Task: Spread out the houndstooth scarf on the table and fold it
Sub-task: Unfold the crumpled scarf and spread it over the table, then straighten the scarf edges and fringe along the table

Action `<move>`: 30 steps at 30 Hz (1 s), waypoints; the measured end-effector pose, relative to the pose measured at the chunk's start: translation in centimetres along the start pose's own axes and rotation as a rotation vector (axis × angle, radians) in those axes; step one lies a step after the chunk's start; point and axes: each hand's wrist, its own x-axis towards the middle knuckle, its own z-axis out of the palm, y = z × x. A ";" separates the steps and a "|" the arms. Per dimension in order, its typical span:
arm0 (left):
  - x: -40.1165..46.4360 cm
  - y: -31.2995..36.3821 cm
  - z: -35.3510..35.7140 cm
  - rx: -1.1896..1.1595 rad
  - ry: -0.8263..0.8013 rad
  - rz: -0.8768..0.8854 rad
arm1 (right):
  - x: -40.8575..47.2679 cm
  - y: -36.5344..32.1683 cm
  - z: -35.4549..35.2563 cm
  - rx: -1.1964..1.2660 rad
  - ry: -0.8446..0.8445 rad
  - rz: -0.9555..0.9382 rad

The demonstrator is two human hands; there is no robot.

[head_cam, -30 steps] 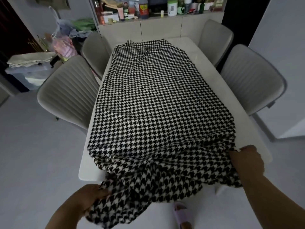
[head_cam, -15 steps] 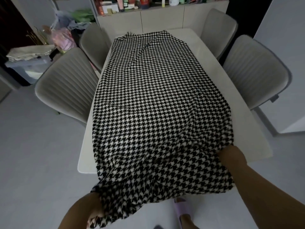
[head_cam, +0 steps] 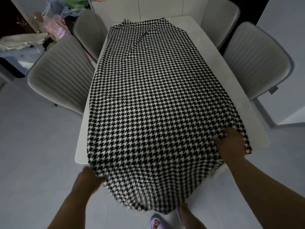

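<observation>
Gripping scarf (head_cam: 156, 104) — left hand (head_cam: 86, 179) | right hand (head_cam: 231, 142) | on table (head_cam: 231, 66)

One scarf (head_cam: 156, 103), four chairs (head_cam: 61, 73).

A: Houndstooth scarf (head_cam: 153, 100) lies along the white table (head_cam: 244, 103), near end hanging past both grips.
B: Right hand (head_cam: 231, 142) grips its right edge. Left hand (head_cam: 87, 180), blurred, grips the left corner.
</observation>
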 end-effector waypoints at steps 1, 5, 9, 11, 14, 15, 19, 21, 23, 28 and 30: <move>0.5 0.7 0.3 -0.055 -0.048 0.052 | -0.4 0.0 0.6 -0.057 -0.049 -0.035; 3.9 2.1 -0.9 -0.174 0.159 -0.101 | -1.4 -0.8 1.3 -0.298 -0.109 -0.110; 5.4 1.7 -0.8 -0.066 0.149 -0.154 | -1.4 -1.0 1.2 -0.358 -0.138 -0.109; 6.1 2.0 -1.5 0.027 0.157 -0.122 | -1.3 -0.9 1.2 -0.364 -0.136 -0.110; 7.0 2.2 -2.1 -0.272 0.151 -0.050 | -1.2 -1.1 0.9 -0.386 -0.174 -0.093; 7.2 2.2 -2.6 -0.414 0.147 -0.061 | -1.0 -1.0 1.0 -0.388 -0.174 -0.094; 8.4 1.7 -4.5 -0.797 0.012 -0.122 | -0.7 -0.9 1.0 -0.386 -0.153 -0.097; 8.7 1.1 -5.2 -0.810 0.060 -0.155 | -0.6 -0.9 1.0 -0.384 -0.128 -0.096; 8.6 0.6 -5.6 -0.688 0.197 -0.191 | -0.6 -1.0 0.9 -0.393 -0.127 -0.082; 8.1 3.4 -4.5 -0.140 0.392 -0.003 | -1.2 -1.1 0.5 -0.371 -0.054 -0.045; 7.2 6.1 -2.4 -0.084 0.349 0.182 | -1.6 -0.7 0.0 -0.358 -0.021 0.002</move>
